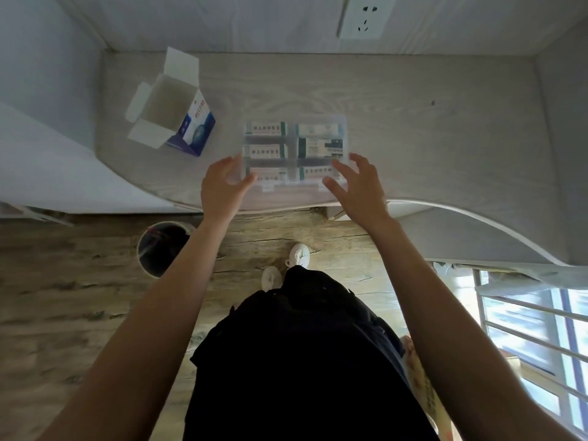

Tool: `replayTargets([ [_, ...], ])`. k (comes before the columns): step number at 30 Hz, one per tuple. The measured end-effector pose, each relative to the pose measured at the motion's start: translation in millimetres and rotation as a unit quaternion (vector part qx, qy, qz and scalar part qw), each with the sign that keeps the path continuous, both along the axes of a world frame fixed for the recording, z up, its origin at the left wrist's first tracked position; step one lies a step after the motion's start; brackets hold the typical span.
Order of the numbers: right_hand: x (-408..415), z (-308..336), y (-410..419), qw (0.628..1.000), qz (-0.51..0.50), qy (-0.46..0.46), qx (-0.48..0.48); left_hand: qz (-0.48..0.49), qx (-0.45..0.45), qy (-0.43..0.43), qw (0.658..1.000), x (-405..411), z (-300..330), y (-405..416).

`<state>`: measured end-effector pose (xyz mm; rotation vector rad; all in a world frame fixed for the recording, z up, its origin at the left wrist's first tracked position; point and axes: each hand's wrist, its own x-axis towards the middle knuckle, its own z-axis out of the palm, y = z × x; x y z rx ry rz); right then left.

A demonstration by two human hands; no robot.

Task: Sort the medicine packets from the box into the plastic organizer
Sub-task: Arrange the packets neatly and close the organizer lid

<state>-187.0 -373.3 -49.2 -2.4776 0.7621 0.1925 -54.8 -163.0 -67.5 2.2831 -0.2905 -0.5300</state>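
The plastic organizer [294, 151] is set flat near the front edge of the surface [429, 128], and a medicine packet [265, 128] is seen in each of its 6 compartments, laid in 2 columns of 3. The box [173, 119] is stood well to the left of it, flaps spread, and its interior appears empty. The left hand [222, 186] is held at the organizer's near-left corner and the right hand [356, 183] at its near-right corner; the fingers of both are spread and loosely curved, nothing is grasped by either grip, and whether the fingertips touch the plastic cannot be told through the blur and the clear walls.

The sorting itself is judged to be complete, and the step in hand is taken to be the finishing one: closing or squaring the organizer. What looks like a pair of latches is glimpsed at the front rim, though it is too indistinct to confirm. For the next move, even pressure from both sides is called for, so that the light case is not tipped or slid off the nearby edge.
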Motion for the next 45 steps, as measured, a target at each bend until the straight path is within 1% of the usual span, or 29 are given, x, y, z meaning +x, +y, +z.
replayTargets([
  [4,3,-1,3,0.994,0.058,-0.005,-0.090,0.021,-0.023,0.007,0.999,-1,-1,-1],
  [6,6,-2,7,0.992,0.073,0.001,-0.100,0.022,-0.050,0.017,0.998,0,0,-3],
  [10,9,-4,9,0.990,0.065,0.004,-0.125,0.031,-0.090,0.048,0.994,1,4,-5],
  [14,12,-5,14,0.982,0.085,0.020,-0.170,0.025,-0.094,0.041,0.994,2,4,-5],
  [21,18,-13,17,0.963,0.111,0.047,-0.240,0.044,-0.101,0.070,0.991,5,7,-5],
  [25,15,-27,23,0.937,0.132,0.050,-0.319,0.043,-0.099,0.034,0.994,2,8,-6],
  [26,15,-29,26,0.934,0.138,0.055,-0.324,0.047,-0.105,0.029,0.993,1,7,-6],
  [30,11,-31,32,0.939,0.146,0.045,-0.307,0.057,-0.112,0.034,0.991,-4,4,-4],
  [32,9,-28,31,0.946,0.153,0.038,-0.284,0.078,-0.119,0.048,0.989,-6,2,-3],
  [35,9,-29,28,0.949,0.157,0.001,-0.272,0.109,-0.123,0.070,0.984,-6,1,-4],
  [39,9,-30,26,0.950,0.153,-0.033,-0.270,0.119,-0.130,0.077,0.981,-5,1,-7],
  [41,7,-23,25,0.954,0.152,-0.019,-0.259,0.101,-0.116,0.064,0.986,-4,-1,-7],
  [43,6,-18,24,0.961,0.172,0.011,-0.215,0.069,-0.100,0.040,0.992,-2,-2,-6],
  [45,6,-16,20,0.964,0.172,-0.004,-0.203,0.017,-0.068,-0.039,0.997,2,-5,-6],
])
